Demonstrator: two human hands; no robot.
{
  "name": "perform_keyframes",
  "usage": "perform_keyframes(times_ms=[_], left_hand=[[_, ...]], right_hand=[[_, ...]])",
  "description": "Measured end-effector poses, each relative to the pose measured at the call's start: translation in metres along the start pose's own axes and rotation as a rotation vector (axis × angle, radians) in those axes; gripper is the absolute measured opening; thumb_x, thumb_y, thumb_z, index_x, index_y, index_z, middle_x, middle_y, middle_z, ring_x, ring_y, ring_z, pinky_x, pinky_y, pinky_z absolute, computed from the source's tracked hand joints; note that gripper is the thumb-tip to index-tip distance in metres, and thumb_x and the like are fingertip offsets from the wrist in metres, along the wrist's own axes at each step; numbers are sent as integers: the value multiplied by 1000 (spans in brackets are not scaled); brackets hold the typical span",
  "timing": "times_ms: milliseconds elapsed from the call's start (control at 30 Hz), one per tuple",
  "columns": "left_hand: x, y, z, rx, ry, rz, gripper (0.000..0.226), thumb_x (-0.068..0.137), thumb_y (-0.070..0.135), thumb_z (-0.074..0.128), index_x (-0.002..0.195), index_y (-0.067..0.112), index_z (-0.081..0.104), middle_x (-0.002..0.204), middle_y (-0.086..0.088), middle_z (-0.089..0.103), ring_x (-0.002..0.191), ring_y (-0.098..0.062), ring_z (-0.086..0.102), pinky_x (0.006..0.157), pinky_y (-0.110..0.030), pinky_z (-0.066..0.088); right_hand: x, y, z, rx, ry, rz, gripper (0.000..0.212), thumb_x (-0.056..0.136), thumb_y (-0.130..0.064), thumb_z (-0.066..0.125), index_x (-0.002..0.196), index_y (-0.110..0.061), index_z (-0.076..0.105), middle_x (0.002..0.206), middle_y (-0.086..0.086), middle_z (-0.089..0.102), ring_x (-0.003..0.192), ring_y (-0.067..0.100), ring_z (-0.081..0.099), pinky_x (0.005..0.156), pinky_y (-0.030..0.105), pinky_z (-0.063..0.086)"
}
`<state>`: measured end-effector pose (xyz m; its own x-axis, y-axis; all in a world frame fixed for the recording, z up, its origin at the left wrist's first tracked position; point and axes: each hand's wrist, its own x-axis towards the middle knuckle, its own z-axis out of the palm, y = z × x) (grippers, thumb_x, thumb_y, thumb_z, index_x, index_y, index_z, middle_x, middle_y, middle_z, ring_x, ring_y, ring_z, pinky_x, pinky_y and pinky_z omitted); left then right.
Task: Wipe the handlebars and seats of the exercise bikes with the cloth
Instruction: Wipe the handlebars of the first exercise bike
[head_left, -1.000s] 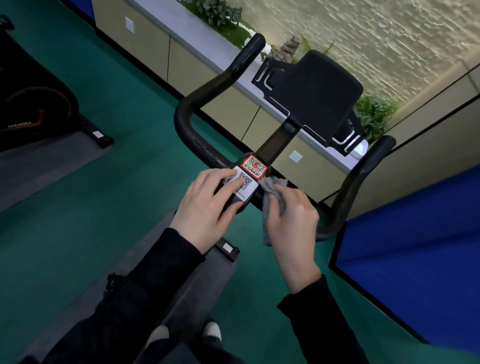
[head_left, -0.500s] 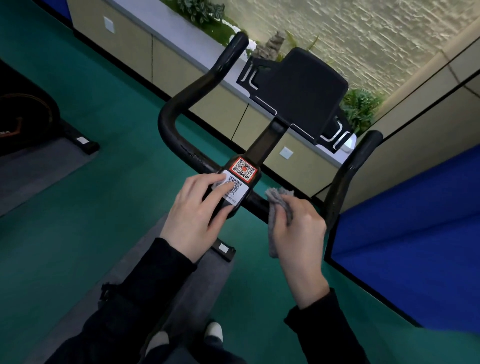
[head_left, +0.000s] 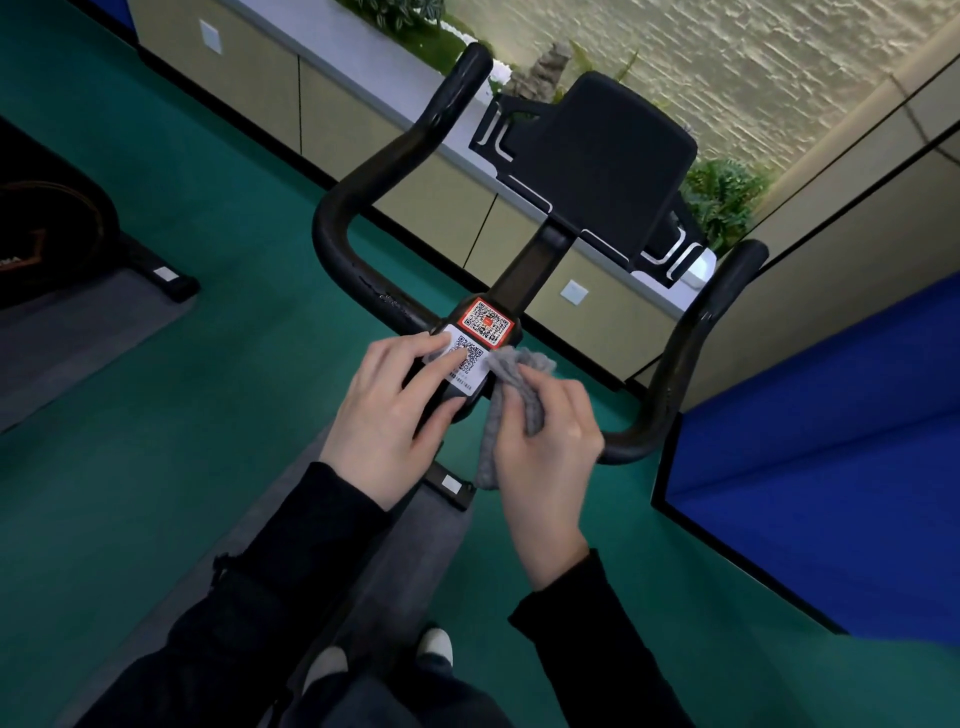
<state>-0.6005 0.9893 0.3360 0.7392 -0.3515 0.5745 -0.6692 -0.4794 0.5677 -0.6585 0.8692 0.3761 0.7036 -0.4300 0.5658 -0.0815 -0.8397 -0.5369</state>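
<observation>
A black U-shaped handlebar (head_left: 358, 260) of an exercise bike fills the middle of the view, with QR-code stickers (head_left: 485, 322) on its centre block and a black tablet holder (head_left: 597, 156) above. My right hand (head_left: 545, 441) is closed on a bunched grey cloth (head_left: 511, 374), pressed against the bar just right of the centre block. My left hand (head_left: 395, 410) rests on the centre block, fingers over the white sticker and touching a corner of the cloth. The bike's seat is out of view.
A second black bike (head_left: 47, 234) stands at the far left on a grey mat. A blue panel (head_left: 831, 441) is close on the right. Beige cabinets (head_left: 363, 119) with a planter ledge run behind. Green floor lies all around; my shoes (head_left: 436, 644) show below.
My right hand has brought the cloth leftward, back against the centre block. My left hand stays on the block.
</observation>
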Motion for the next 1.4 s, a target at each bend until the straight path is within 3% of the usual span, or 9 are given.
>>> perform_keyframes(times_ms=[100, 233, 400, 567, 700, 833, 933, 1233, 1400], left_hand=[[0, -2, -2, -11, -22, -2, 37, 84, 12, 68, 119, 2, 62, 122, -13, 57, 110, -28, 46, 94, -39, 43], [1, -3, -4, -4, -38, 18, 36, 88, 19, 59, 119, 1, 61, 122, -14, 56, 111, -26, 45, 93, -40, 45], [0, -2, -4, -2, -35, 11, 38, 86, 19, 60, 121, 3, 60, 124, -13, 56, 112, -27, 44, 92, -44, 46], [-1, -3, -6, -1, -50, 45, 42, 86, 22, 57, 124, 3, 58, 126, -12, 54, 114, -26, 45, 96, -41, 44], [-3, -3, -6, -1, -79, 38, 44, 87, 23, 55, 127, 5, 56, 130, -11, 52, 119, -27, 44, 96, -44, 45], [-5, -4, -7, 1, -114, 34, 46, 88, 25, 52, 130, 6, 54, 133, -10, 50, 122, -27, 42, 97, -46, 45], [-5, -4, -7, 3, -125, 32, 44, 89, 22, 55, 130, 5, 53, 133, -11, 50, 122, -28, 41, 95, -49, 46], [-5, -5, -4, 17, -127, 37, 48, 89, 25, 51, 132, 6, 52, 135, -10, 48, 125, -27, 40, 100, -43, 42], [-6, -5, -1, 20, -118, 21, 47, 89, 25, 51, 133, 6, 51, 137, -9, 47, 126, -28, 39, 102, -41, 39]], right_hand=[[6, -4, 1, -11, -62, -36, 17, 79, 5, 69, 97, 4, 70, 86, 16, 65, 73, 24, 64, 70, 16, 43], [18, 19, -22, -138, -85, -2, 19, 83, 2, 66, 102, 2, 70, 92, 16, 68, 79, 26, 66, 77, 17, 42], [44, 13, -12, -76, -244, 19, 18, 88, -9, 62, 104, -14, 56, 87, 4, 69, 72, 13, 58, 70, 24, 42], [46, 18, -19, -180, -317, 51, 13, 93, -9, 50, 101, -18, 47, 77, 6, 61, 69, 31, 59, 63, 40, 48], [38, 19, -27, -361, -315, -20, 15, 93, -13, 51, 105, -12, 60, 110, 9, 59, 81, 38, 61, 71, 42, 50], [28, 26, -38, -311, -368, -38, 28, 92, -26, 62, 109, -5, 69, 116, 8, 63, 92, 35, 65, 82, 46, 54], [20, 30, -46, -309, -410, -53, 42, 88, -28, 67, 122, -3, 63, 123, 11, 62, 103, 33, 64, 89, 47, 54], [-3, 43, -62, -256, -251, -55, 48, 88, -6, 65, 135, -15, 55, 107, 10, 64, 86, 23, 66, 74, 32, 55], [-1, 42, -53, -230, -233, -12, 37, 89, -11, 66, 125, -14, 63, 106, 12, 64, 82, 32, 67, 71, 42, 58]])
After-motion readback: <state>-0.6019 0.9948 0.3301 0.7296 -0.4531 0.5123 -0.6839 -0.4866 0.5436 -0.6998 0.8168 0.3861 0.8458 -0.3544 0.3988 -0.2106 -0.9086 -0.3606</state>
